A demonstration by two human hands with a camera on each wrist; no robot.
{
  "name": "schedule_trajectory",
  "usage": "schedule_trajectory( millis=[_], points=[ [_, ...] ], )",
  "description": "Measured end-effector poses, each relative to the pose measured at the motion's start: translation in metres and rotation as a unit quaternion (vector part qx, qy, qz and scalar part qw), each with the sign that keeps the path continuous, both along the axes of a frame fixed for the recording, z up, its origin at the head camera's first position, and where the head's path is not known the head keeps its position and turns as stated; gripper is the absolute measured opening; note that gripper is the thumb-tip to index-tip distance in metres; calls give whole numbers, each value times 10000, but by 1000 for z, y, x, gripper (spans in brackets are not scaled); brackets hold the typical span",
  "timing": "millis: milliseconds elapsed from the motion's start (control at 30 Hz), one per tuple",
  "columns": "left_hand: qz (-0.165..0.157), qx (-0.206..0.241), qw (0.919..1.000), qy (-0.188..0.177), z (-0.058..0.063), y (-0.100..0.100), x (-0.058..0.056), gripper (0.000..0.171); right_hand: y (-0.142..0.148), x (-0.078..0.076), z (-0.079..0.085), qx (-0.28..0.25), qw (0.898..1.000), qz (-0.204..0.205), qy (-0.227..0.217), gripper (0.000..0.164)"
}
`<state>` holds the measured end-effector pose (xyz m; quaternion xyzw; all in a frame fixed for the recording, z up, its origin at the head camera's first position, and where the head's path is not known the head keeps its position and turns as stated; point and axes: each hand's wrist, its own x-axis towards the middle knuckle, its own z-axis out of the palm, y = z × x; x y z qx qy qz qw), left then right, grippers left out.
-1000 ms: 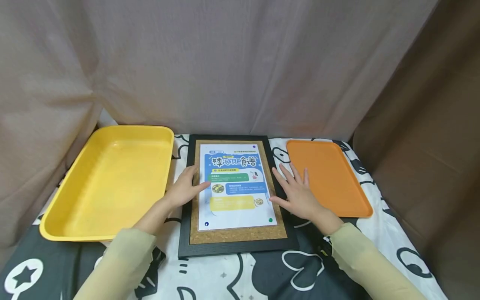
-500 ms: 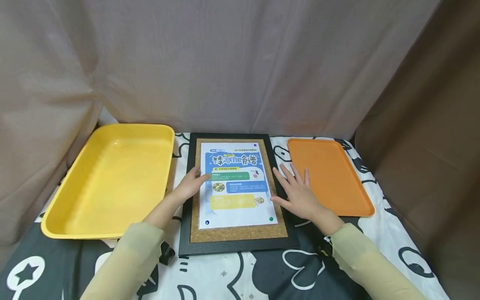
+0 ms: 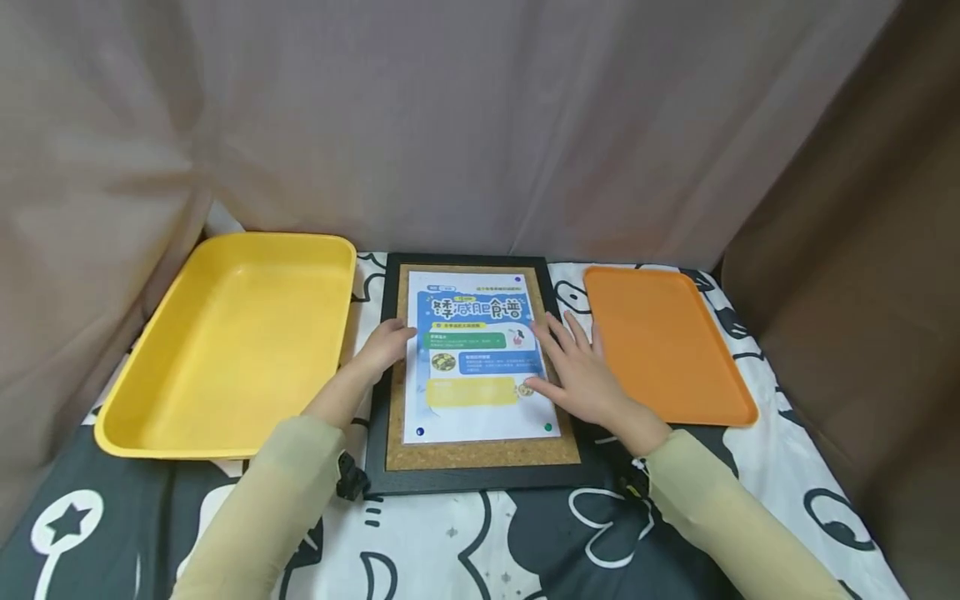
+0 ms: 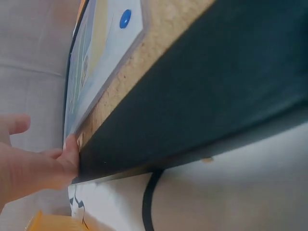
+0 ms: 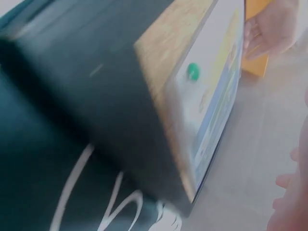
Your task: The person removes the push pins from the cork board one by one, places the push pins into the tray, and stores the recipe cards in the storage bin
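One framed corkboard [image 3: 480, 456]: left hand [image 3: 385, 343] at its left edge, couldn't tell if gripping; right hand [image 3: 583, 377], fingers splayed, overlapped the poster [image 3: 480, 358], right side.

Dk frame [image 5: 115, 72] runs diag. across most of the view, a bit blurry, w/ cork board [image 5: 163, 53] inside it. White sheet [image 5: 211, 43] on the cork, approx. parallel to frame's edge, seen at a steep angle; print in yel. & blue, text n/l (not legible). Grn pin [image 5: 193, 71] in sheet nr its corner. Top R: L hand [image 5: 275, 26] at sheet's far side, can't tell if touching; yel.-orange tray [image 5: 256, 66] behind it. R edge: R hand [image 5: 291, 204], v. blurry, fingertips pointing L, gap btwn them & frame. Bkgd gray cloth [image 5: 250, 159]. Btm L: dk cloth [image 5: 33, 178] w/ white curved lines, under frame.
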<state>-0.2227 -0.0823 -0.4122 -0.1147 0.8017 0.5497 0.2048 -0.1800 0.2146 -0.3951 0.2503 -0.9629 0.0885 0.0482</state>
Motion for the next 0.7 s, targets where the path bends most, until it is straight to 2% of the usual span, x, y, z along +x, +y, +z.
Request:
schedule_trajectory(
  millis=[167,267,367,433,533,633,700],
  points=[
    [83,-202,9997,-82,4,5,-10,58,-25,-3,3,-575,9978,15,-323,73],
    [134,-602,9981,16,6,7,-13,56,-42,-3,0,-1116,9900,-78,-862,71],
    [240,-1032,9942,169,7,7,-15,51,-61,-3,-7,-1559,9752,-137,-1564,67],
    [320,-1143,9927,224,7,7,-17,47,-74,-3,-12,-1747,9628,-90,-2058,60],
    [378,-1183,9918,316,4,6,-21,41,-89,-1,-20,-1895,9430,93,-2735,45],
    [447,-1140,9916,410,-2,4,-24,37,-102,1,-27,-1904,9283,331,-3176,31],
    [565,-1080,9916,438,-5,3,-26,36,-110,3,-30,-1870,9226,483,-3340,26]
  ],
)
